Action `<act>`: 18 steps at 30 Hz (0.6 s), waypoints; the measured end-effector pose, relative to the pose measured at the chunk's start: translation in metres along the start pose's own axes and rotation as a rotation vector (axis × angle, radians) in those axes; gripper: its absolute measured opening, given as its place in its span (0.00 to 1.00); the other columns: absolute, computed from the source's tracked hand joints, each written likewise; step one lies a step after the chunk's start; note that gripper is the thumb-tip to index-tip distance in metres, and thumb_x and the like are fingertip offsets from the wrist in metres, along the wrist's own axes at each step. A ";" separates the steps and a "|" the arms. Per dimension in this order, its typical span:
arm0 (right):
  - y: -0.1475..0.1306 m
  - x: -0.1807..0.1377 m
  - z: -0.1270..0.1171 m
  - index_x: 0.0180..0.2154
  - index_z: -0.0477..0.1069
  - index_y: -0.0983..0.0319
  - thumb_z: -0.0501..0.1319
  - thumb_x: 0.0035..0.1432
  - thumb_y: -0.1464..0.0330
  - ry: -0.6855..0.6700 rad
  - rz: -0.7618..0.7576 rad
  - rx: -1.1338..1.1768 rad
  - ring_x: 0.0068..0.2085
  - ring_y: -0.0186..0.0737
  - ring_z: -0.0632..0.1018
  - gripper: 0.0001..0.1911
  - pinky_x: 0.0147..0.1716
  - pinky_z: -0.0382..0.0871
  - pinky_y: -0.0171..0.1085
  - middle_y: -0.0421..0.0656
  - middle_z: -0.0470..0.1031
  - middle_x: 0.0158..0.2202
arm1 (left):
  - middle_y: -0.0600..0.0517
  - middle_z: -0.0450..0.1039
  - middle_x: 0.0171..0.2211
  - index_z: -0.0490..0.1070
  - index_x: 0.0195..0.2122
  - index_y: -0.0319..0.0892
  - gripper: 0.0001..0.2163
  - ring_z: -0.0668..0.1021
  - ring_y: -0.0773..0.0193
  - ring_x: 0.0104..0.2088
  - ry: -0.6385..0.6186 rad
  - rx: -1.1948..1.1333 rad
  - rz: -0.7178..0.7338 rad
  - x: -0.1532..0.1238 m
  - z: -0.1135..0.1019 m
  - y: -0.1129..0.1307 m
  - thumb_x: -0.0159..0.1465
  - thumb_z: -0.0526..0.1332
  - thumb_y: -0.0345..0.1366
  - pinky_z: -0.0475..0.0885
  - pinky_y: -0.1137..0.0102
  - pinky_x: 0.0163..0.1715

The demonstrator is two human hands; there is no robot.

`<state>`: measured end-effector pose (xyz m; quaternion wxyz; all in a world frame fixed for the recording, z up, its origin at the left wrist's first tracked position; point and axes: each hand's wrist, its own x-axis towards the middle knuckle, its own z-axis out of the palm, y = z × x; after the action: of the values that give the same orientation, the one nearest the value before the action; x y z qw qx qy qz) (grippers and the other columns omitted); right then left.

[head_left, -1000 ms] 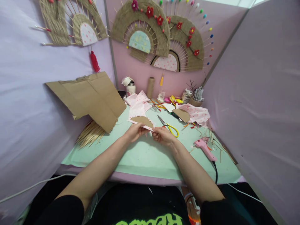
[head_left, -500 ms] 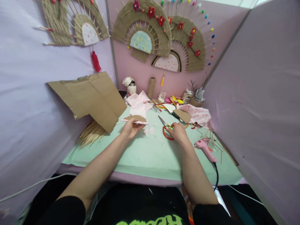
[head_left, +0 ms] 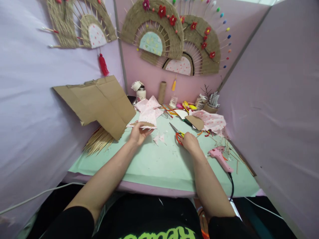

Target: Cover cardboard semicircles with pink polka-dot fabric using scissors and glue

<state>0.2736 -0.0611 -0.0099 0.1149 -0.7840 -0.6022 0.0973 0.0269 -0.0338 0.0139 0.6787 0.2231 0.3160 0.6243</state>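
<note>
My left hand (head_left: 139, 133) grips a cardboard half-circle (head_left: 144, 124) edged with pink spotted fabric, holding it just above the table left of the middle. Part of that piece is hidden behind my fingers. In my right hand (head_left: 189, 142) is a pair of scissors (head_left: 177, 133) with red and yellow handles, the blades pointing up and left. Between the hands lie small pink fabric scraps (head_left: 159, 138). Behind my left hand, a larger spotted cloth (head_left: 149, 111) is spread out.
A pink glue gun (head_left: 220, 159) with a black cord lies at right. Bamboo sticks (head_left: 97, 142) and a big cardboard sheet (head_left: 99, 101) are at left. Another spotted cloth (head_left: 211, 121) and a cardboard piece (head_left: 195, 122) lie at back right. Twine fans (head_left: 171, 43) hang on the wall.
The scissors have turned slightly in my right hand, with the fingers now further into the handle loops. My left hand keeps its hold on the fabric-edged cardboard; the view has shifted slightly.
</note>
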 end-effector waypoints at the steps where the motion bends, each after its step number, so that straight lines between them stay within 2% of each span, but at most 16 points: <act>1: 0.000 0.000 0.000 0.38 0.71 0.67 0.59 0.53 0.66 0.003 -0.008 0.025 0.35 0.47 0.77 0.13 0.26 0.61 0.36 0.56 0.76 0.35 | 0.55 0.72 0.25 0.60 0.30 0.43 0.09 0.79 0.60 0.29 0.002 -0.004 0.006 0.001 -0.001 0.000 0.49 0.58 0.25 0.75 0.57 0.37; 5: -0.012 -0.005 0.005 0.47 0.65 0.64 0.63 0.48 0.55 -0.045 -0.122 0.373 0.28 0.39 0.74 0.28 0.24 0.62 0.34 0.44 0.75 0.31 | 0.53 0.73 0.25 0.62 0.29 0.41 0.08 0.79 0.60 0.29 0.019 0.004 0.004 0.005 -0.004 0.000 0.47 0.57 0.24 0.75 0.57 0.38; 7: -0.025 -0.013 0.009 0.51 0.62 0.62 0.65 0.44 0.52 -0.052 -0.242 0.549 0.29 0.39 0.74 0.36 0.27 0.64 0.34 0.42 0.75 0.32 | 0.53 0.73 0.25 0.62 0.28 0.41 0.08 0.78 0.61 0.29 0.058 0.012 0.019 0.007 -0.006 0.000 0.47 0.57 0.24 0.75 0.58 0.38; 8: -0.032 -0.018 0.010 0.53 0.61 0.61 0.66 0.43 0.52 -0.031 -0.313 0.573 0.33 0.40 0.75 0.38 0.30 0.66 0.35 0.44 0.74 0.36 | 0.53 0.73 0.25 0.63 0.29 0.41 0.08 0.78 0.62 0.29 0.083 0.015 0.034 0.008 -0.006 0.000 0.47 0.57 0.25 0.75 0.59 0.39; 11: -0.045 -0.031 0.011 0.56 0.59 0.60 0.67 0.41 0.53 0.092 -0.529 0.504 0.45 0.46 0.73 0.42 0.42 0.66 0.40 0.49 0.70 0.48 | 0.55 0.73 0.26 0.64 0.33 0.42 0.11 0.78 0.63 0.29 0.149 0.015 0.084 0.011 -0.008 0.003 0.48 0.57 0.25 0.75 0.60 0.38; 14: -0.045 -0.035 0.006 0.58 0.59 0.60 0.66 0.46 0.56 0.177 -0.648 0.381 0.47 0.48 0.72 0.39 0.45 0.65 0.42 0.50 0.69 0.47 | 0.56 0.72 0.26 0.64 0.34 0.43 0.12 0.78 0.63 0.29 0.174 0.000 0.107 0.013 -0.010 0.008 0.48 0.58 0.26 0.75 0.62 0.37; 18: -0.036 -0.031 -0.001 0.57 0.62 0.58 0.64 0.51 0.58 0.200 -0.731 0.291 0.46 0.47 0.73 0.32 0.44 0.67 0.41 0.48 0.70 0.45 | 0.55 0.71 0.24 0.64 0.32 0.42 0.11 0.78 0.63 0.28 0.179 -0.003 0.109 0.015 -0.013 0.015 0.47 0.58 0.26 0.76 0.63 0.35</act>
<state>0.2332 -0.0824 0.0025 0.3095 -0.4994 -0.8071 0.0575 0.0071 -0.0186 0.0127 0.6132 0.1824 0.3617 0.6782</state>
